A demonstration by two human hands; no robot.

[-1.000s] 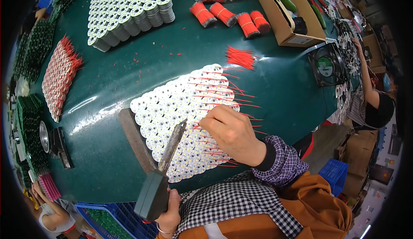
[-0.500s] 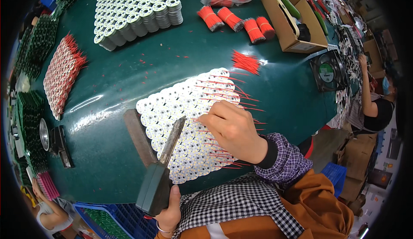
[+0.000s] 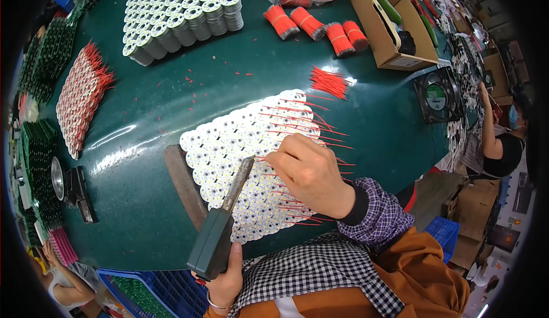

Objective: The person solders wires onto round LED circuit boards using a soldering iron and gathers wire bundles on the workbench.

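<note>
My left hand (image 3: 224,276) grips the dark green handle of a soldering iron (image 3: 222,226), whose tip reaches onto a sheet of round white LED boards (image 3: 229,143) on the green table (image 3: 148,106). My right hand (image 3: 307,172) pinches a thin red wire (image 3: 264,159) and holds its end against a board right at the iron's tip. Several boards on the right side of the sheet carry red wires (image 3: 303,120) that stick out to the right.
A loose pile of red wires (image 3: 329,82) lies beyond the sheet. Bundled red wires (image 3: 311,25), a cardboard box (image 3: 394,26), stacked white boards (image 3: 180,15), wired boards (image 3: 80,98) and a brown strip (image 3: 184,185) surround it. A small fan (image 3: 437,95) stands at right, near another person (image 3: 497,140).
The view has shifted slightly. My right hand has stayed over the sheet's right part with the wire, and the iron's tip remains beside its fingers.
</note>
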